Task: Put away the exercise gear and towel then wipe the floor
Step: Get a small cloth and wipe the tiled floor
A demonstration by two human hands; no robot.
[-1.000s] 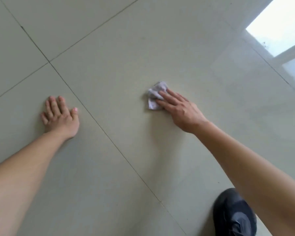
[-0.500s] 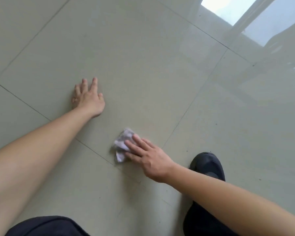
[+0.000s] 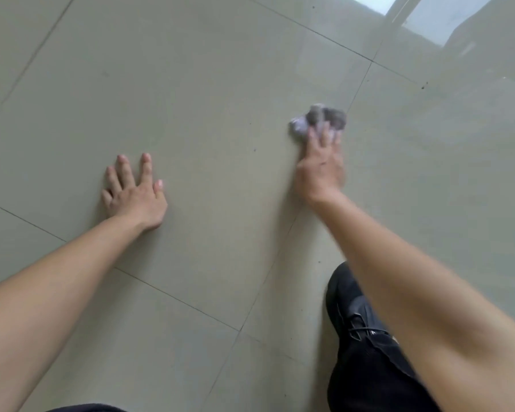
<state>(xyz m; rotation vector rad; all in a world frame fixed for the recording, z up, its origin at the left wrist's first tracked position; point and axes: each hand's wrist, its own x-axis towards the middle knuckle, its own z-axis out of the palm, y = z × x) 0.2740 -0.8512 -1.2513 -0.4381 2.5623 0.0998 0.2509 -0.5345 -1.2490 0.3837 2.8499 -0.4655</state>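
Nearest the camera, a strip of dark fabric (image 3: 84,408) shows at the bottom edge, well behind and left of the working hand. A black laced shoe (image 3: 347,301) is planted on the floor (image 3: 208,84) directly behind the right hand (image 3: 320,171), partly covered by that forearm, with a dark trouser leg (image 3: 369,382) above it.

Both forearms are bare and reach forward. The left hand (image 3: 133,197) lies palm down on the tile, fingers straight and a little spread, holding nothing. It sits well to the left of the working hand and slightly nearer the camera.

The right hand is down on a cloth (image 3: 318,118), a small crumpled wad, pale lilac at its left side and grey at the far end. The fingers (image 3: 311,138) lie over its near half. They look laid out fairly straight and pressing down rather than curled round it, though motion blur leaves this uncertain. The far half of the cloth sticks out past the fingertips and rests on the floor.

A tile seam (image 3: 264,278) runs diagonally from beside the shoe, under the wrist and up past the right of the cloth. It meets a cross seam beyond the grip.

Further right and beyond the cloth are a few dark specks (image 3: 422,87) on the glossy tile. Farthest off, at the top right, a bright reflection (image 3: 372,1) lies on the floor.
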